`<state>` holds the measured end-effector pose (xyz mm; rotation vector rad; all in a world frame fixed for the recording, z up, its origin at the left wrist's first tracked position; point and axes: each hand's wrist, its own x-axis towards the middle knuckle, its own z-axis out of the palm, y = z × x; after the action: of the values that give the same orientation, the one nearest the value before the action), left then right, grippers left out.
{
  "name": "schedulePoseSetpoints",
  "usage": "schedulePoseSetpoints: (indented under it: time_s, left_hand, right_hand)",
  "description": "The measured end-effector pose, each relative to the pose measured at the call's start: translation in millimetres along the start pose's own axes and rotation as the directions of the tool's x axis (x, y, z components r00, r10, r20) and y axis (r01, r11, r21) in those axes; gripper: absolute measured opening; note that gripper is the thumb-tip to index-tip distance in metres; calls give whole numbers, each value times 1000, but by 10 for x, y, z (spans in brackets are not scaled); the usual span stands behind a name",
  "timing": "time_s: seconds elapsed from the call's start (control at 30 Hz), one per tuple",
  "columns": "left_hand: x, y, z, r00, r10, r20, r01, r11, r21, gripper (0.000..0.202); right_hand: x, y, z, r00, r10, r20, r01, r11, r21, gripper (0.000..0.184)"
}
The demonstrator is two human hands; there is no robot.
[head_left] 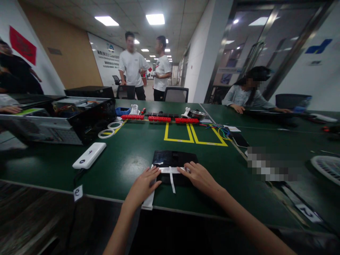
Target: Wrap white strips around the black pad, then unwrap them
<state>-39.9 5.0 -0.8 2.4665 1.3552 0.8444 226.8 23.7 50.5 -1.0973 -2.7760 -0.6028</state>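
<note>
A flat, glossy black piece [175, 157] lies on the green table before me, its exact kind unclear. Across it runs a strip of white tape [166, 170], crossed by a narrower white strip [173, 185] that hangs toward me. My left hand [143, 186] rests on the left end of the tape, fingers stretched out and thumb apart. Under that hand, another white strip [148, 203] reaches the table's front edge. On the right end of the tape lie the spread, slightly bent fingers of my right hand [200, 176]. Neither hand grasps anything visible.
Left stand an opened computer case [87, 120], a white power bank [89, 156] on a cable and white tape rolls [103, 133]. Behind are red strips [159, 119], a blue tray [122, 112] and yellow outlines [179, 140]. A phone [239, 139] lies right; a person [247, 92] sits beyond.
</note>
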Motion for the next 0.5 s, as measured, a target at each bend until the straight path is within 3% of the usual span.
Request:
schedulePoseSetpoints:
  time_s: [0.5]
  left_hand:
    - [15,44,0,996,-61,62,58,997,60,39]
  right_hand:
    - [-3,-51,10,999,-18,36,19,1000,-6,48]
